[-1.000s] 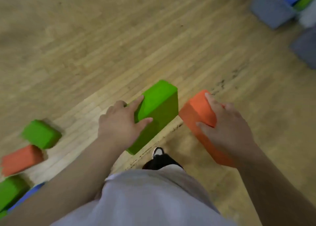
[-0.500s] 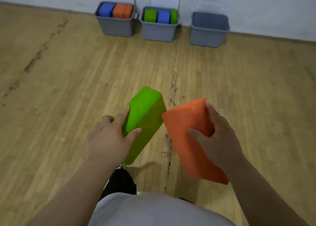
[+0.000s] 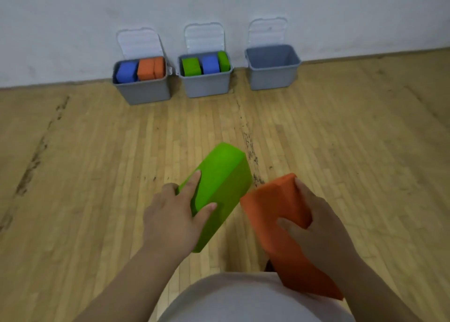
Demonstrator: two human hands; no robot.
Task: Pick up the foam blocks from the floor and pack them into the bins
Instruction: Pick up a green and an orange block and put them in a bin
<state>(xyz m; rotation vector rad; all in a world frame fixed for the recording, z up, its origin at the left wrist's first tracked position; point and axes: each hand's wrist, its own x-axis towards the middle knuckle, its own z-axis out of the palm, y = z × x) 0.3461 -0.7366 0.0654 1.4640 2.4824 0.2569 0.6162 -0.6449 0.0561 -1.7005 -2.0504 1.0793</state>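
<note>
While both blocks are held off the floor (image 3: pixel 97 175), the step in hand is judged to be the carry toward the bins, the pick-up of this pair being done. Item one, the green foam block (image 3: pixel 224 175), is gripped at its near end by the left hand (image 3: pixel 170 222), index finger laid straight along the top face and thumb pressed to the side face; it is tilted with the far end raised. Item two, the orange foam block (image 3: pixel 275 214), is gripped by the right hand (image 3: pixel 321 229), thumb across the upper face and fingers wrapped over the far side; it sits just beside the green one, and whether they touch cannot be told. Three grey bins stand in a row at the far edge of the floor against the wall (image 3: pixel 73 29), well apart from the hands, with lids (image 3: pixel 138 41) propped upright behind them. The left bin (image 3: pixel 143 91) holds a blue block (image 3: pixel 126 72) and orange blocks (image 3: pixel 151 68); the middle bin (image 3: pixel 207 84) holds two green blocks (image 3: pixel 191 66) with a blue one between; the right bin (image 3: pixel 271 76) shows only its grey inner walls. The next move, in my judgement, calls for walking forward and lowering each block on end into the right bin, one hand at a time to avoid jamming at the rim. No brand, label or legible writing is seen on blocks, bins or lids
</note>
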